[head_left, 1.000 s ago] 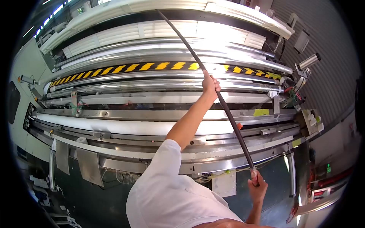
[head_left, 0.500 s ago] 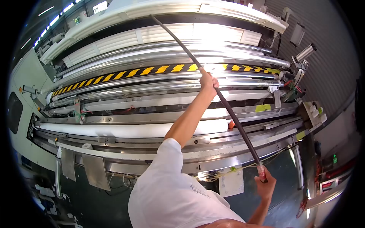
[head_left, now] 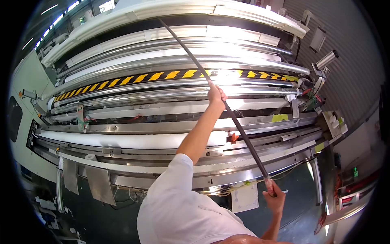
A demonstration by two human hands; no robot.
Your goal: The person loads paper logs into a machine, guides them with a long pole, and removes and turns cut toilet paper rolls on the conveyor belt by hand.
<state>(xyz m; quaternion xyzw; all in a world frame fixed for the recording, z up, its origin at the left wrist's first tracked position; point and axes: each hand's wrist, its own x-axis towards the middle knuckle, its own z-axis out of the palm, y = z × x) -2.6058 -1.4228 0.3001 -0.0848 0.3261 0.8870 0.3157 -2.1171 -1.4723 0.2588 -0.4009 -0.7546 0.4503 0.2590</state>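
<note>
A long dark pole [head_left: 244,136] runs slantwise across the view, from low right up to the far rack. My left hand [head_left: 216,94] is closed around its middle, in front of the striped bar. At the near end, my right hand [head_left: 275,196] grips the pole by a handle [head_left: 269,186] wrapped in red and clear material. The tip rests at or near the dark beam at the top; contact cannot be made out. Below my left forearm lies a white roll [head_left: 122,139] along the machine's front, with an orange piece [head_left: 233,137] at its right end.
Steel rollers [head_left: 134,64] and a yellow-black striped bar [head_left: 156,76] span the machine. Above them sit white rolls [head_left: 170,11]. A pale cabinet [head_left: 28,93] stands left, a cylinder [head_left: 326,59] right. Metal plates [head_left: 99,185] hang at the front over the dark floor [head_left: 298,203].
Both hands and the near part of the pole have shifted slightly left. The front white roll's right end now sits farther left. More of a white roll shows between the upper steel rollers.
</note>
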